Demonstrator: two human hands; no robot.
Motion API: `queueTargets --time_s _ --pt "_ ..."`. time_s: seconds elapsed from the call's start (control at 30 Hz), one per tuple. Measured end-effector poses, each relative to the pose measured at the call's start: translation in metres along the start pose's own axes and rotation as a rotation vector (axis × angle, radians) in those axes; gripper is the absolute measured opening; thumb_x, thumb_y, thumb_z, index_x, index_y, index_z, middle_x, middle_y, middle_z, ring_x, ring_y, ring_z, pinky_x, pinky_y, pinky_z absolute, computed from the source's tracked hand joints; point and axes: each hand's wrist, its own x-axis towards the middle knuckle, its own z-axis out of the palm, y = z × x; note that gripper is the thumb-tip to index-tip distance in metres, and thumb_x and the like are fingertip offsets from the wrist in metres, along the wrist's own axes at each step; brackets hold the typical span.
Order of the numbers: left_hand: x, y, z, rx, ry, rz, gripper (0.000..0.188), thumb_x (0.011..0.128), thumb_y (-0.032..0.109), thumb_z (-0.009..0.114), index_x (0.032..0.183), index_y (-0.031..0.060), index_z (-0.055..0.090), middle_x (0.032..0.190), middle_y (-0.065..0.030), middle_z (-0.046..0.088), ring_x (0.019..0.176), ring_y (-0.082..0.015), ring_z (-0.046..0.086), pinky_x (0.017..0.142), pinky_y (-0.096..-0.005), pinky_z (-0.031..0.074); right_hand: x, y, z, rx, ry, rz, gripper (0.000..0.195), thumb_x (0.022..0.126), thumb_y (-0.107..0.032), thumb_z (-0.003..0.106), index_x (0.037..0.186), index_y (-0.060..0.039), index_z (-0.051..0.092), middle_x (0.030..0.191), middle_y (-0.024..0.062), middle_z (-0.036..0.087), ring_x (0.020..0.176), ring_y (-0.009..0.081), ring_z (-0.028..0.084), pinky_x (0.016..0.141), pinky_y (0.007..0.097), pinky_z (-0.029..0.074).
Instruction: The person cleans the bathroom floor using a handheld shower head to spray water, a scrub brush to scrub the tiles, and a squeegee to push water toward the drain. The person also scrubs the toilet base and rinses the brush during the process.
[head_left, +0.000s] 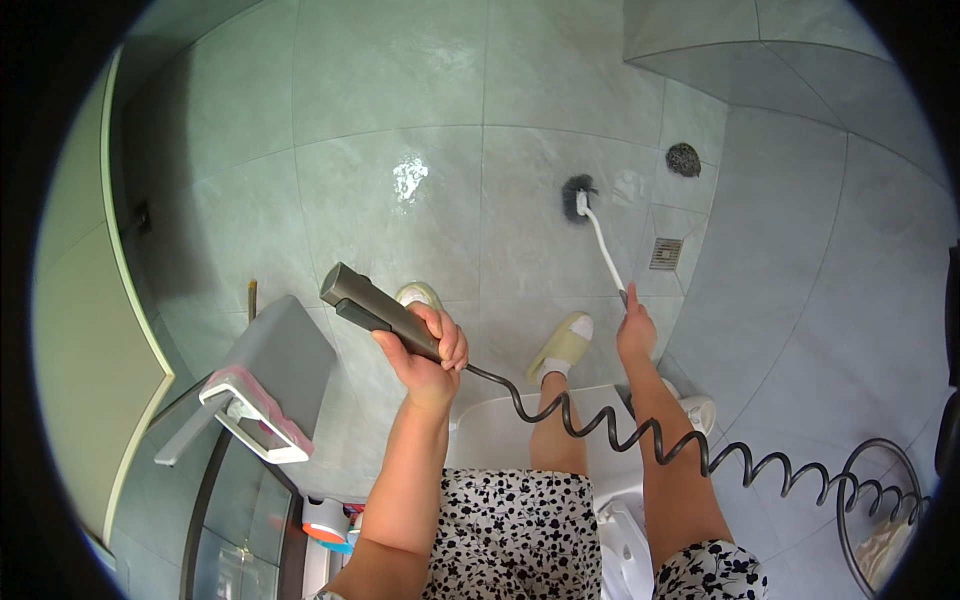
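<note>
My left hand (431, 352) is closed around a dark grey handheld bidet sprayer (390, 311), whose head points up and to the left. From its lower end a black coiled hose (592, 431) runs across my right forearm to the lower right. My right hand (636, 326) grips the end of a long-handled brush (602, 244) with a white handle. The brush's dark bristles (576, 199) rest on the grey tiled floor (390, 225), to the right of a wet, shiny patch. No water spray can be made out at the sprayer's head.
A square floor drain (666, 253) lies right of the brush, with a dark round mesh-like object (683, 160) beyond it. A grey bin-like container (289, 345) with a white and pink rim stands left. My slippered feet (562, 346) are on the floor. A tiled wall rises right.
</note>
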Motion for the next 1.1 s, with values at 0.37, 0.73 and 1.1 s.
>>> queueTargets --time_s 0.37,0.73,1.1 --pt "0.022 -0.012 0.005 0.023 -0.029 -0.078 0.070 0.081 0.080 0.032 0.076 0.0107 0.041 0.050 0.0012 0.034 0.038 -0.0088 0.026 0.035 -0.0224 0.022 -0.066 -0.019 0.009 0.403 0.147 0.030 0.046 0.086 -0.010 0.054 0.131 -0.0145 0.047 0.097 0.0176 0.059 0.076 0.0385 0.061 0.065 0.0477 0.050" --pt "0.023 -0.079 0.056 0.145 -0.190 -0.151 0.071 0.080 0.080 0.037 0.077 0.0091 0.040 0.051 0.0001 0.037 0.037 -0.0080 0.028 0.034 -0.0217 0.026 -0.250 0.112 0.064 0.195 -0.325 0.318 0.026 0.083 -0.011 0.057 0.108 -0.0066 0.055 0.084 0.0195 0.064 0.080 0.0395 0.063 0.070 0.0482 0.050" --pt "0.000 -0.098 0.086 0.206 -0.226 -0.174 0.072 0.079 0.080 0.036 0.078 0.0086 0.039 0.052 -0.0001 0.037 0.038 -0.0077 0.028 0.034 -0.0210 0.026 -0.296 0.168 0.121 -0.094 -0.260 0.264 0.011 0.077 -0.016 0.059 0.072 -0.0067 0.059 0.070 0.0115 0.062 0.075 0.0311 0.061 0.067 0.0423 0.051"
